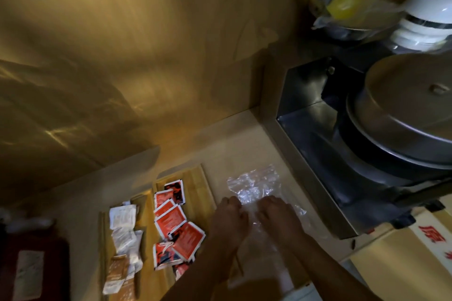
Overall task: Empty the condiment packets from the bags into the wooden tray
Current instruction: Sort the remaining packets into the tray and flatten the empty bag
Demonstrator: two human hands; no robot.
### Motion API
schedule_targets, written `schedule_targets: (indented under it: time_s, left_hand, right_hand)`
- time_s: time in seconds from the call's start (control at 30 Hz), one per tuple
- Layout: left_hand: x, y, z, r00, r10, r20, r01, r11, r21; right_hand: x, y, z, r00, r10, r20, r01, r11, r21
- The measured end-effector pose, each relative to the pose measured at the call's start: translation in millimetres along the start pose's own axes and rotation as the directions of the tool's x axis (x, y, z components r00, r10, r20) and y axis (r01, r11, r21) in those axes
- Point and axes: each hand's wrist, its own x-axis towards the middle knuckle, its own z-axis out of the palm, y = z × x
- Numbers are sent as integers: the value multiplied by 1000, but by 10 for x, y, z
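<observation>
A wooden tray (195, 176) with two compartments lies on the pale counter at lower centre-left. Several red condiment packets (171, 220) fill its right compartment; white and brown packets (123, 234) lie in the left one. To the right of the tray a clear plastic bag (254, 184) lies flat on the counter and looks empty. My left hand (226, 220) and my right hand (276, 215) rest side by side on the bag's near part, palms down, fingers pressed against the plastic. Whether either hand pinches the bag cannot be made out.
A steel unit (305, 115) holding a large lidded pot (411, 102) stands right of the bag. Stacked white bowls (425, 22) and a bagged yellow item (342, 6) sit behind it. A wooden wall (122, 56) rises at the back. A dark red object (31, 266) lies lower left.
</observation>
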Motion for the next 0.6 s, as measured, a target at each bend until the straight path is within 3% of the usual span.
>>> schedule_targets:
  time_s: [0.17,0.23,0.4,0.6]
  left_hand:
    - [200,61,292,997,74,-28,-65,967,247]
    - [245,64,355,996,50,-73,-30,967,255]
    - [288,168,411,965,-140,-222,149,988,26]
    - [370,133,400,947,-315,-57,288,915,-282]
  right_hand:
    - [126,175,-117,979,75,-189,-60,995,80]
    - [162,258,-140,964,125,-235,-109,991,79]
    - [232,411,-180,938,332,-99,-304,926,224]
    - [301,351,-246,900,430,66,-428,848,314]
